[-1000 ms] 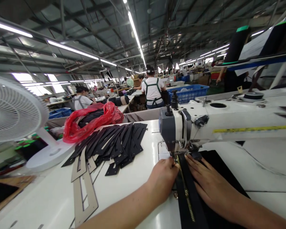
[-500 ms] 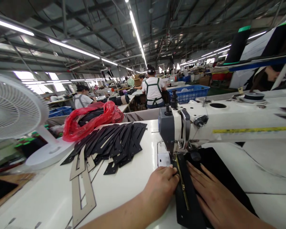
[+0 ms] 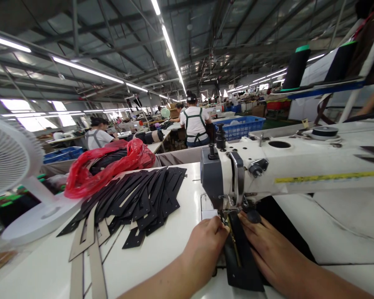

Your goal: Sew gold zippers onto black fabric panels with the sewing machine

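A black strip with a brass zipper (image 3: 240, 259) runs lengthwise under the needle area of a white sewing machine (image 3: 299, 162). Bent fingers of my left hand (image 3: 205, 245) grip the strip's left edge, close in front of the presser foot. My right hand (image 3: 268, 245) lies flat along the strip's other side, fingers stretched toward the foot and holding nothing. Beneath and behind that hand spreads a larger black piece (image 3: 286, 224). The zipper's far end is hidden at the foot.
Left of the machine lies a fanned pile of black slotted strips (image 3: 143, 199), some beige side up. Behind it sits a red plastic bag (image 3: 137, 155); a white fan (image 3: 15, 162) stands at far left. Thread cones (image 3: 296, 68) rise at upper right. Co-workers (image 3: 195, 120) sit beyond.
The zippered strip has moved forward under the foot, away from me. Both hands have gone forward with it, keeping their places at its sides. The view has shifted slightly.
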`<act>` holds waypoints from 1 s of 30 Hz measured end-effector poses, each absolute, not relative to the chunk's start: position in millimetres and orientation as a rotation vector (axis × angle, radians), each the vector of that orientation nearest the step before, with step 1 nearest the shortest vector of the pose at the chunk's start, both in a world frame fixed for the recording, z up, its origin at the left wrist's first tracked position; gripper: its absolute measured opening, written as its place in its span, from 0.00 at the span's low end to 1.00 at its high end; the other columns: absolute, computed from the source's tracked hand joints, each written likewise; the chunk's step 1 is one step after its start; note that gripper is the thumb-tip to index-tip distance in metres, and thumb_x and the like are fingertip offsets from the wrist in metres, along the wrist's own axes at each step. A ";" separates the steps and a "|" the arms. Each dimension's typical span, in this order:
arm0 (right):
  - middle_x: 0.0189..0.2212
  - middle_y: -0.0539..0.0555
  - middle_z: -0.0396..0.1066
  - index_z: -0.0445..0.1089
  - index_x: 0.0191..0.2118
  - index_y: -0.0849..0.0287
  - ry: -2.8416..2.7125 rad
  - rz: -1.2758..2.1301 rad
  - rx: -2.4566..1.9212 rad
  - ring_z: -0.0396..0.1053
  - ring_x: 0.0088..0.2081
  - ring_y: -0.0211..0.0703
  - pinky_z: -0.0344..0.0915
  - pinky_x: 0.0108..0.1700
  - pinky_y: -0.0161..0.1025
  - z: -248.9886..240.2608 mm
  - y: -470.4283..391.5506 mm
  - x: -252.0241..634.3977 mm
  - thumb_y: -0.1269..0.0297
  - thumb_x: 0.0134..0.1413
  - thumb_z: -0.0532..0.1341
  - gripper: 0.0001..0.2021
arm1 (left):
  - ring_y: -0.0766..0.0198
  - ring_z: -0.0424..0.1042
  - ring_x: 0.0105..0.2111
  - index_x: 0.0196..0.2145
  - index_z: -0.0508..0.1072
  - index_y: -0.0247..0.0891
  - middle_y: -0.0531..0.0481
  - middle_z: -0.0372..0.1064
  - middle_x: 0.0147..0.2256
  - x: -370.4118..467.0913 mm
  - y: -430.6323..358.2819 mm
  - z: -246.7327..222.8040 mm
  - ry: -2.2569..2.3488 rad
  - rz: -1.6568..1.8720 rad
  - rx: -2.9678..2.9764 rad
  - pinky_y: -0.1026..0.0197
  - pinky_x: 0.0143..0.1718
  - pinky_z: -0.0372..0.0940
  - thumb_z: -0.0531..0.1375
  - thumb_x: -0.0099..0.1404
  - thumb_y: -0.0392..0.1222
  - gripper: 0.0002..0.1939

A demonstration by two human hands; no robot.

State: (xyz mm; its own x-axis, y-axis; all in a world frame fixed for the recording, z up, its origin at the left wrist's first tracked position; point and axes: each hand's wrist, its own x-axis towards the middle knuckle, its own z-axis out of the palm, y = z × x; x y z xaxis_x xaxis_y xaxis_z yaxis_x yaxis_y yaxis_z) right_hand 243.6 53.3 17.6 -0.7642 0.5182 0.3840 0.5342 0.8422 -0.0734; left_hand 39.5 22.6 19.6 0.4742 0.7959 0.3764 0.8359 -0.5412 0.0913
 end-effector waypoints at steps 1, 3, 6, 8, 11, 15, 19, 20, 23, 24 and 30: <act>0.59 0.61 0.56 0.44 0.64 0.61 -2.623 -0.025 -0.791 0.51 0.60 0.49 0.53 0.59 0.54 18.3 55.4 243.0 0.73 0.55 0.50 0.30 | 0.57 0.70 0.35 0.38 0.72 0.35 0.44 0.68 0.35 38.5 23.2 19.2 -1.456 -0.578 -2.609 0.56 0.37 0.69 0.52 0.66 0.33 0.09; 0.57 0.61 0.59 0.50 0.62 0.61 -2.618 0.037 -0.796 0.53 0.59 0.49 0.53 0.58 0.54 20.6 57.4 241.5 0.73 0.54 0.50 0.28 | 0.57 0.70 0.35 0.39 0.72 0.35 0.44 0.68 0.36 36.8 23.0 19.1 -1.470 -0.588 -2.624 0.55 0.37 0.69 0.52 0.65 0.32 0.09; 0.52 0.63 0.63 0.61 0.54 0.61 -2.563 0.106 -0.841 0.59 0.55 0.51 0.58 0.55 0.53 26.3 52.4 236.4 0.71 0.53 0.52 0.21 | 0.55 0.70 0.37 0.41 0.71 0.33 0.42 0.69 0.38 35.5 20.4 20.5 -1.493 -0.633 -2.675 0.54 0.40 0.69 0.54 0.60 0.30 0.12; 0.45 0.64 0.67 0.67 0.44 0.62 -2.490 0.130 -0.919 0.64 0.47 0.54 0.63 0.47 0.53 30.8 45.9 230.1 0.67 0.49 0.57 0.15 | 0.53 0.70 0.39 0.42 0.71 0.32 0.40 0.68 0.40 35.2 18.1 21.8 -1.501 -0.693 -2.720 0.53 0.42 0.68 0.56 0.56 0.29 0.15; 0.37 0.62 0.68 0.67 0.36 0.62 -2.456 0.185 -0.966 0.66 0.39 0.54 0.64 0.40 0.50 36.7 39.7 219.1 0.64 0.44 0.60 0.10 | 0.53 0.70 0.40 0.42 0.72 0.32 0.40 0.68 0.40 34.6 15.1 23.1 -1.537 -0.824 -2.754 0.54 0.43 0.68 0.55 0.53 0.28 0.17; 0.35 0.59 0.70 0.65 0.33 0.61 -2.495 0.407 -0.929 0.68 0.36 0.47 0.63 0.36 0.40 42.7 44.6 211.5 0.72 0.47 0.53 0.07 | 0.55 0.70 0.40 0.43 0.71 0.34 0.41 0.68 0.41 34.8 11.7 21.6 -1.541 -0.941 -2.741 0.55 0.43 0.68 0.54 0.54 0.29 0.18; 0.28 0.54 0.70 0.64 0.27 0.58 -2.436 0.465 -0.995 0.69 0.34 0.43 0.62 0.33 0.35 42.5 53.2 214.9 0.74 0.50 0.51 0.08 | 0.54 0.71 0.38 0.41 0.72 0.36 0.43 0.70 0.39 40.1 9.5 13.9 -1.431 -0.981 -2.595 0.52 0.40 0.68 0.56 0.56 0.31 0.14; 0.28 0.55 0.70 0.65 0.27 0.58 -2.418 0.418 -1.004 0.69 0.34 0.44 0.63 0.35 0.36 40.2 55.2 216.6 0.73 0.50 0.51 0.08 | 0.55 0.71 0.36 0.40 0.72 0.36 0.44 0.71 0.37 42.2 9.4 11.3 -1.373 -0.975 -2.550 0.52 0.39 0.68 0.56 0.57 0.32 0.12; 0.33 0.57 0.71 0.69 0.33 0.58 -2.388 0.282 -0.981 0.69 0.38 0.47 0.64 0.40 0.40 29.0 61.5 221.6 0.72 0.50 0.52 0.09 | 0.57 0.72 0.32 0.36 0.72 0.34 0.46 0.71 0.33 48.0 9.7 5.0 -1.232 -0.930 -2.445 0.52 0.37 0.68 0.56 0.61 0.34 0.06; 0.34 0.57 0.71 0.69 0.35 0.58 -2.381 0.270 -0.972 0.69 0.39 0.47 0.64 0.42 0.41 25.0 63.8 223.0 0.71 0.50 0.52 0.10 | 0.58 0.72 0.32 0.35 0.72 0.34 0.46 0.71 0.32 49.3 9.6 4.2 -1.214 -0.914 -2.424 0.53 0.37 0.68 0.56 0.62 0.35 0.05; 0.37 0.57 0.72 0.70 0.38 0.58 -2.314 0.429 -0.958 0.69 0.40 0.47 0.65 0.44 0.42 21.9 71.8 224.2 0.69 0.50 0.53 0.12 | 0.60 0.71 0.32 0.36 0.71 0.34 0.47 0.70 0.33 48.8 7.3 14.0 -1.276 -0.765 -2.493 0.55 0.41 0.66 0.56 0.63 0.34 0.05</act>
State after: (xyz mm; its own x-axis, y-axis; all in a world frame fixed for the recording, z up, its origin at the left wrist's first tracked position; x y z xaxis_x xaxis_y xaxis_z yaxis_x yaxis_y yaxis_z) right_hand 224.2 71.8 21.9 -0.5655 0.7219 0.3989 0.5309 0.6888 -0.4937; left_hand 48.8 7.3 14.0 0.4823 0.6818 0.5500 0.8062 -0.5911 0.0258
